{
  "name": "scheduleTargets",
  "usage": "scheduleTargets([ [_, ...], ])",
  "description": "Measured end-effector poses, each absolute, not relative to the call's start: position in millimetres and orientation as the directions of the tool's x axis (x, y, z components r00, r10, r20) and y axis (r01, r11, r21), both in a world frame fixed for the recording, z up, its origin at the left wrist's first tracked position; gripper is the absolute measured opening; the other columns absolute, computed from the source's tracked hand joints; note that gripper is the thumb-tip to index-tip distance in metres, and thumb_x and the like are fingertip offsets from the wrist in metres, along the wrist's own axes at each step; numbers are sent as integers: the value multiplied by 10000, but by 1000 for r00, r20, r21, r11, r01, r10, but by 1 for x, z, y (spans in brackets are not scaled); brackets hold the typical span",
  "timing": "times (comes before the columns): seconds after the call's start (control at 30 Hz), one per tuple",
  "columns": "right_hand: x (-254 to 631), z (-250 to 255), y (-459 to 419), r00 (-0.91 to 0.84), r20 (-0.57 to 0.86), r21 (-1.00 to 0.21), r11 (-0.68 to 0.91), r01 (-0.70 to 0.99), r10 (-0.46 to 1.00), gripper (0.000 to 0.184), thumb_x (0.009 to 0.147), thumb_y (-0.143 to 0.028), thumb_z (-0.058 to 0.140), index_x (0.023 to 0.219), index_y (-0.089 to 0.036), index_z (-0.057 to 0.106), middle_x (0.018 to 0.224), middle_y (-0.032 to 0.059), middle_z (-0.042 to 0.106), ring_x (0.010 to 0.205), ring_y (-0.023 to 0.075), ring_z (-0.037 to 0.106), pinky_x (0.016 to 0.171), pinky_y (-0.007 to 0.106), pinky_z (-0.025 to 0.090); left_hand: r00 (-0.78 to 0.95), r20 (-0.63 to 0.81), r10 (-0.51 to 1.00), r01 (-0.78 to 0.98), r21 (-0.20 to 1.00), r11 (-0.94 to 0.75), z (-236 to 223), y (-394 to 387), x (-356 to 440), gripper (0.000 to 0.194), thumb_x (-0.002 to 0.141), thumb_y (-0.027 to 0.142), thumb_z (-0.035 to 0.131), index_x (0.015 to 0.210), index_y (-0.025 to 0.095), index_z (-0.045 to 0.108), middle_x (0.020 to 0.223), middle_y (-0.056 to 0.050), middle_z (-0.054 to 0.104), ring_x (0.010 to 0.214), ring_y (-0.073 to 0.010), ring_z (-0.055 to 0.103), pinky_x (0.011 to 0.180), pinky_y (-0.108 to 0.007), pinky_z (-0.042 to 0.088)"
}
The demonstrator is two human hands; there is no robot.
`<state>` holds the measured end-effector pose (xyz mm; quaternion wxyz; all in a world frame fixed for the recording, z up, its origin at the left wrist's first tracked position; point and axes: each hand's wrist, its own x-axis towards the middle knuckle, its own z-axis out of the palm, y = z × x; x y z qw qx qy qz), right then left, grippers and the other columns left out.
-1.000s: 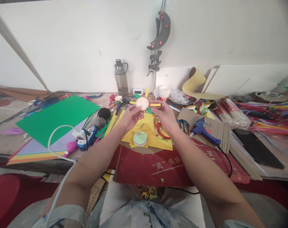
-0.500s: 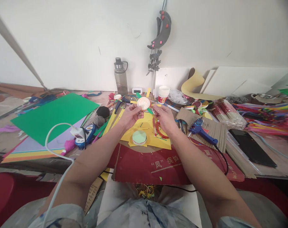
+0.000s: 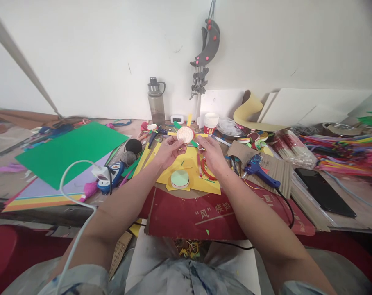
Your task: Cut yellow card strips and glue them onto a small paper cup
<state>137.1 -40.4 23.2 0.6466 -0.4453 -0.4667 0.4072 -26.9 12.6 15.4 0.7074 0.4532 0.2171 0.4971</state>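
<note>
Between my hands, above the yellow paper, is a round pale disc (image 3: 185, 134) with an orange-red rim and yellow and green strips sticking out around it. My left hand (image 3: 171, 150) pinches the disc's lower left edge between thumb and fingers. On the other side, my right hand (image 3: 211, 150) is closed with its fingertips by the strips at the disc's right; whether it grips a strip or something small I cannot make out. Below them a second round piece with a light green top (image 3: 180, 179) lies on the yellow paper (image 3: 204, 186).
A blue glue gun (image 3: 259, 170) rests on corrugated cardboard (image 3: 282, 176) at the right, beside a black phone (image 3: 324, 191). Behind stand a water bottle (image 3: 156, 102) and paper cups (image 3: 211, 122). Green sheet (image 3: 72, 151) and a blue power strip (image 3: 112, 177) lie left; a white cable crosses my left arm.
Both hands and the disc stay almost in place. The view has shifted very slightly, with the background sitting a little lower.
</note>
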Motion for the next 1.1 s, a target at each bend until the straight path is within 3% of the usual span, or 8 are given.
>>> scheduleTargets([
  [0.3, 128, 22, -45, 156, 219, -972, 230, -56, 963, 561, 678, -674, 787, 1009, -239, 662, 1005, 26, 684, 836, 160, 549, 691, 285, 423, 311, 134, 941, -552, 831, 64, 15, 9, -23, 570, 466, 374, 1036, 832, 167, 651, 799, 46, 690, 740, -83, 656, 677, -235, 502],
  [0.5, 122, 22, -50, 168, 224, -964, 243, -107, 960, 500, 644, -576, 859, 967, -241, 676, 873, -1, 686, 773, 161, 567, 680, 298, 447, 376, 108, 920, -517, 849, 112, 12, 4, -17, 535, 479, 386, 1032, 811, 154, 683, 818, 20, 688, 768, -95, 637, 702, -250, 485],
  [0.67, 133, 26, -43, 217, 148, -975, 179, -129, 965, 549, 552, -556, 906, 921, -221, 677, 760, -27, 669, 683, 132, 536, 639, 284, 414, 430, 126, 894, -500, 858, 119, 16, 18, -30, 626, 517, 507, 1002, 981, 184, 733, 954, -37, 739, 853, -142, 669, 731, -265, 503],
  [0.8, 143, 32, -41, 146, 133, -986, 145, -80, 980, 536, 511, -532, 929, 858, -199, 693, 722, -27, 663, 696, 140, 563, 670, 295, 444, 368, 191, 910, -484, 875, 12, 29, 32, -50, 685, 562, 597, 956, 1082, 198, 755, 1058, -65, 757, 941, -161, 683, 798, -270, 521],
  [0.93, 151, 32, -41, 28, 149, -989, 150, -19, 988, 466, 539, -516, 927, 809, -208, 704, 765, -9, 711, 729, 167, 611, 745, 332, 485, 436, 215, 874, -346, 936, -57, 39, 33, -59, 683, 573, 569, 957, 1096, 175, 763, 1107, -110, 768, 957, -185, 697, 805, -280, 516],
  [1.1, 157, 29, -41, -76, 182, -976, 190, 107, 980, 403, 647, -486, 878, 917, -215, 750, 837, 14, 738, 746, 171, 618, 726, 331, 479, 470, 179, 865, -255, 965, -61, 34, 32, -55, 602, 563, 414, 991, 1054, 156, 758, 1048, -95, 765, 925, -187, 703, 785, -293, 514],
])
